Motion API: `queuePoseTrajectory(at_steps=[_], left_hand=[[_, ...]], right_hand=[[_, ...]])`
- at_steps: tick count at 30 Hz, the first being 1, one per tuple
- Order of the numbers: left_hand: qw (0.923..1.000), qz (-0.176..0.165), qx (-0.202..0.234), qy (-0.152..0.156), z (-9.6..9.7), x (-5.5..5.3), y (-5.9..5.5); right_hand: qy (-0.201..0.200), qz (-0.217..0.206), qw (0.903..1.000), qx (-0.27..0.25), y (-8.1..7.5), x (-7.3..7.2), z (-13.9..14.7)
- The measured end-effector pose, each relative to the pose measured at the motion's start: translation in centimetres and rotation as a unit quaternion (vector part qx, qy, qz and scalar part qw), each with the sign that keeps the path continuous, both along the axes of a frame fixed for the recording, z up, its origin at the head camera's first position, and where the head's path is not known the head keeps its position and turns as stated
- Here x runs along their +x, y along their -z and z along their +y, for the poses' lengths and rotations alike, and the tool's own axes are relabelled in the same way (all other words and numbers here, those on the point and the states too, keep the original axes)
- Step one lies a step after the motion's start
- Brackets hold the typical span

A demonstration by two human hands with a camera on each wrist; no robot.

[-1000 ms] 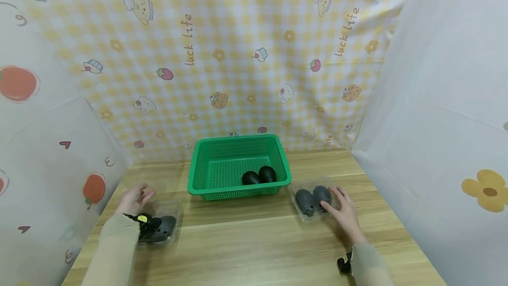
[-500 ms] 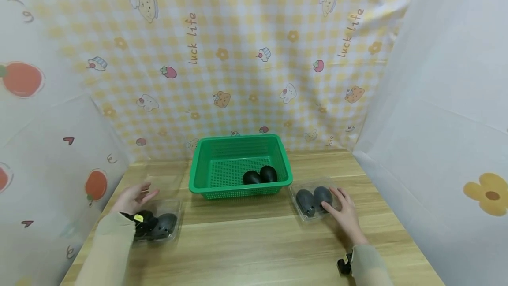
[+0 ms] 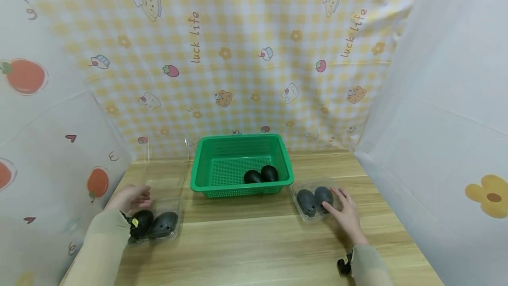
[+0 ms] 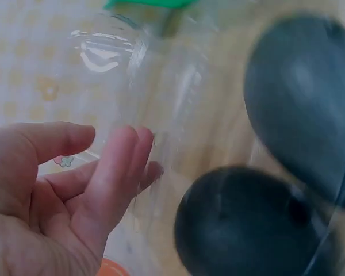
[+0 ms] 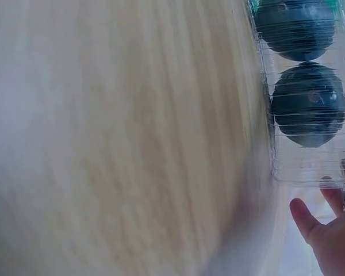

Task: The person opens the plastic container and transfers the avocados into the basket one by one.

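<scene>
On the left, a clear plastic box (image 3: 179, 215) holds two dark egg-shaped objects, one of them a grey-black piece (image 3: 164, 224) with small holes. Its transparent lid (image 3: 166, 169) stands raised behind it. My left hand (image 3: 128, 198) is over the box's left rear part; in the left wrist view its loosely bent fingers (image 4: 118, 178) are beside the clear plastic, with nothing between thumb and fingers. On the right, my right hand (image 3: 346, 213) rests at the end of another clear box (image 3: 295, 204) with two similar dark objects. In the right wrist view its thumb (image 5: 302, 218) is apart from the box.
A green perforated basket (image 3: 202, 180) stands at the back middle, with two black egg-shaped objects (image 3: 269, 173) inside. The wooden table (image 3: 238, 250) meets a patterned cloth (image 3: 238, 74) at the back and white cloth at both sides.
The left box's lid has swung back to a more upright position. My left hand has shifted slightly left, its fingers bending more. My right hand stays at its box.
</scene>
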State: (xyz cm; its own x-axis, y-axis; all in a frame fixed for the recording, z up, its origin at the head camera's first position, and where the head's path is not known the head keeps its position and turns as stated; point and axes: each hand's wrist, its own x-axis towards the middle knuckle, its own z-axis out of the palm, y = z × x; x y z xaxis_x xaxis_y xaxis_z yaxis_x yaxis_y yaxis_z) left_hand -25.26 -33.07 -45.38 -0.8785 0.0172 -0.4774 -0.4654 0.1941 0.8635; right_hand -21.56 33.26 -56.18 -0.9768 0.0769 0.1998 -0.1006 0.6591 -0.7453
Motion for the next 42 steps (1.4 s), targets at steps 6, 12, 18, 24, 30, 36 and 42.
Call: queuePoseTrajectory(at_steps=[6,12,18,24,30,36,42], left_hand=[[0.9938,0.021,-0.108,0.014,0.4,0.1,-0.1],[0.9902,0.038,-0.134,0.003,0.7,0.0,0.4],[0.9791,0.052,-0.196,0.020,0.5,-0.1,0.7],[0.9576,0.074,-0.274,0.051,0.5,-0.4,0.5],[0.9399,0.107,-0.317,0.066,1.2,-0.5,0.0],[0.9226,0.211,-0.316,0.066,5.3,0.0,-1.6],[0.9108,0.296,-0.270,0.100,10.6,2.0,-2.2]], right_hand=[[0.003,0.010,0.9999,-0.007,0.1,0.2,-0.3],[0.002,0.020,0.9998,-0.007,0.2,0.4,-0.7],[0.002,0.022,0.9998,-0.003,0.1,0.6,-1.2],[0.006,0.029,0.9996,0.000,0.1,0.9,-1.7],[0.009,0.031,0.9995,0.003,0.0,1.4,-2.3],[0.013,0.013,0.9998,0.006,-0.2,2.1,-3.2],[0.003,0.001,0.9999,0.013,-0.4,2.7,-5.2]])
